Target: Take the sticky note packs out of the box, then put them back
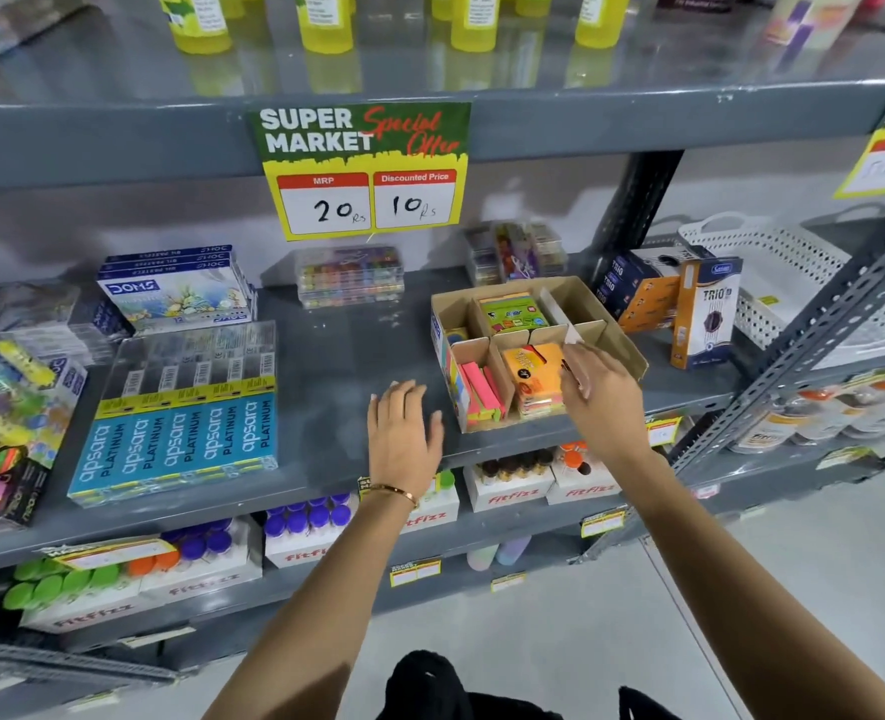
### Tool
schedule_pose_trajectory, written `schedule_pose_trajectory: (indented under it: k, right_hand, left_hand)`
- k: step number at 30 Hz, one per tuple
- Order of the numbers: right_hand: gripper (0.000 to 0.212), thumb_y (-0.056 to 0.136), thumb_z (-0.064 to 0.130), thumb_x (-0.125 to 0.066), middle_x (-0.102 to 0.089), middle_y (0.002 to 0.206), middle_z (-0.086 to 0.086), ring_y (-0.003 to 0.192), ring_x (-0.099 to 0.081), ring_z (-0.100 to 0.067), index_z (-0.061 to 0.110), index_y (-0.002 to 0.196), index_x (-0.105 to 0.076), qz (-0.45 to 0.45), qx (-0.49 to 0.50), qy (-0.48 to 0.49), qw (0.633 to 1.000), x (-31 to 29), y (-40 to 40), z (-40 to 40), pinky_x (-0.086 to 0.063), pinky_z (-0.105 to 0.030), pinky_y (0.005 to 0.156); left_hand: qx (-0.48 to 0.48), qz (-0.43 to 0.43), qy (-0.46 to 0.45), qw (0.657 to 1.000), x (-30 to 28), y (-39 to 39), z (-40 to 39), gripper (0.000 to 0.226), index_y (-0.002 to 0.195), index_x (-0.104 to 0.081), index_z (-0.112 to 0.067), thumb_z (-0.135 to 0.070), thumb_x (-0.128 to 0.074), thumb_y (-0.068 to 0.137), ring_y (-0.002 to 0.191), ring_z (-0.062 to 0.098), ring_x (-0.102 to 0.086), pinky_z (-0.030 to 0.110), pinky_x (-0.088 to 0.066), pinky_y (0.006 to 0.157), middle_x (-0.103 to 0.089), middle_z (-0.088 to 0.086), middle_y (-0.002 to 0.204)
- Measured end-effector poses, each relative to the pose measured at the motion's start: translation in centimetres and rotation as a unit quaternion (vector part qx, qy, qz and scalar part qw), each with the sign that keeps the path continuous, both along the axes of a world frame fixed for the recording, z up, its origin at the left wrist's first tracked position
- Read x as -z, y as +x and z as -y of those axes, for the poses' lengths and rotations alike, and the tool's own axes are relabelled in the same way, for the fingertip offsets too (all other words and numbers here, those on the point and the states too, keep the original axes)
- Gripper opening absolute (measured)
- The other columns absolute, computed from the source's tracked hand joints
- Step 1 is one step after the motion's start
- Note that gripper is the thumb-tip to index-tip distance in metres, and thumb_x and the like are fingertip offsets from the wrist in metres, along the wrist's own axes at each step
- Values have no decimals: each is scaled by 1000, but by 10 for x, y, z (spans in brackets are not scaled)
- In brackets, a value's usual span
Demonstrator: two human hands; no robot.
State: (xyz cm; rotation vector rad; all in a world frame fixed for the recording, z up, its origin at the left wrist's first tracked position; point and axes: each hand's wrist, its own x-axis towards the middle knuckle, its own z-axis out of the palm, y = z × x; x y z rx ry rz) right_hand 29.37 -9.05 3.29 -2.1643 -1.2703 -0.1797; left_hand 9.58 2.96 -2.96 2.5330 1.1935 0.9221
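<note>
An open cardboard box with dividers stands on the grey shelf. It holds an orange sticky note pack in the front middle cell, pink and yellow strips at the front left, and a green pack behind. My right hand hovers over the box's front right cell, fingers apart, next to the orange pack, holding nothing visible. My left hand rests flat and open on the shelf just left of the box.
Blue pencil boxes and a crayon box lie to the left. Orange and white cartons and a white basket stand right of the box. A price sign hangs above. Bottles fill the shelves below.
</note>
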Motion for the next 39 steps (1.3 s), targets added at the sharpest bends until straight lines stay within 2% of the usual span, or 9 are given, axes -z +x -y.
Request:
schedule_pose_trajectory:
  k: [3, 6, 8, 15, 23, 32, 34, 36, 39]
  right_hand:
    - [45, 88, -5, -52, -60, 130, -15, 115, -56, -33, 6, 131, -55, 32, -37, -44, 998, 7, 8, 18, -52, -43, 91]
    - [58, 83, -11, -57, -48, 142, -16, 126, -47, -35, 6, 138, -46, 59, -64, -158, 984, 17, 13, 18, -49, -48, 98]
    - [67, 79, -12, -60, -43, 142, -16, 129, -44, -34, 6, 140, -40, 76, -63, -217, 971, 20, 11, 13, -49, -45, 99]
    - [48, 88, -7, -51, -40, 136, -17, 127, -42, -32, 5, 133, -38, 123, -32, -262, 957, 14, 6, -3, -52, -36, 86]
    - [46, 91, -7, -49, -38, 137, -20, 118, -51, -37, 4, 134, -38, 80, -44, -246, 965, 13, 9, -4, -54, -37, 82]
    - [45, 91, -5, -49, -40, 137, -19, 116, -54, -35, 6, 133, -40, 116, -42, -231, 965, 16, 12, -2, -56, -36, 80]
    - [45, 83, -5, -62, -52, 126, -19, 109, -59, -35, 5, 125, -49, 153, -30, -214, 964, 15, 9, -1, -58, -38, 71]
    - [50, 61, -5, -81, -66, 104, -16, 93, -67, -33, 4, 106, -63, 182, -35, -208, 960, 16, 5, 1, -59, -36, 58]
    - [49, 50, -2, -87, -72, 94, -12, 86, -70, -31, 6, 95, -69, 201, -63, -182, 960, 22, 2, 2, -59, -37, 69]
  left_hand:
    - [43, 35, 83, 995, -27, 24, 25, 45, 117, -56, -10, -41, -48, 86, 123, 27, -42, 51, -19, 109, -58, 8, 123]
    - [109, -63, 118, 985, -46, 55, 36, 57, 117, -56, -12, -46, -69, 73, 127, 28, -39, 55, -12, 109, -58, 6, 123]
    - [127, -145, 129, 973, -48, 74, 37, 59, 114, -58, -13, -41, -78, 65, 127, 32, -39, 59, -12, 108, -60, 6, 119]
    - [85, -302, 144, 938, -43, 100, 33, 38, 108, -58, -17, -28, -72, 74, 131, 34, -32, 59, -5, 109, -60, 4, 118]
    - [76, -315, 127, 937, -47, 104, 38, 45, 111, -56, -16, -27, -73, 72, 130, 34, -34, 58, 2, 108, -60, 8, 120]
    - [67, -333, 124, 932, -47, 105, 39, 41, 115, -52, -17, -26, -69, 78, 131, 33, -31, 57, 2, 109, -57, 7, 124]
    - [64, -326, 129, 934, -44, 103, 42, 41, 113, -55, -17, -23, -71, 76, 130, 33, -34, 56, -1, 109, -58, 6, 123]
    - [60, -321, 129, 936, -43, 100, 46, 45, 114, -56, -16, -21, -73, 73, 129, 32, -37, 54, -4, 108, -59, 6, 123]
    - [71, -318, 135, 936, -42, 96, 49, 42, 120, -53, -17, -27, -67, 81, 133, 33, -30, 54, 4, 107, -54, 6, 129]
